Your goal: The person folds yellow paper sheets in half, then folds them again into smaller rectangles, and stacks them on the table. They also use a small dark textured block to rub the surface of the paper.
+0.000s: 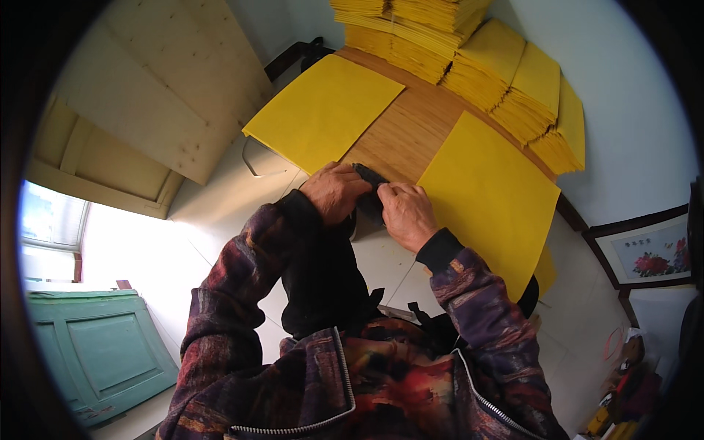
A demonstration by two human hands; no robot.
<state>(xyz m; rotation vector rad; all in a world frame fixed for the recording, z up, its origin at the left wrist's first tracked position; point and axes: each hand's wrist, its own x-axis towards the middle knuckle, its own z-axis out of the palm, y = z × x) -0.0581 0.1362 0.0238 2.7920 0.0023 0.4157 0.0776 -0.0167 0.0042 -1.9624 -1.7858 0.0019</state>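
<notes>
My left hand (335, 192) and my right hand (408, 214) meet at the near edge of the wooden table (408, 130). Between them is a dark, elongated black object (369, 177), gripped by the curled fingers of both; its kind I cannot make out, as the hands partly cover it. A flat yellow sheet or folder (326, 106) lies on the table just beyond my left hand. To the right, a second pile of flat yellow sheets (488, 194) reaches from the table toward my right forearm.
Thick stacks of yellow folded sheets (506, 59) line the table's far side along the wall. Pale wooden boards (154, 81) lean at the left. A green panelled door (106, 352) is at lower left. A framed flower picture (645, 249) is on the right.
</notes>
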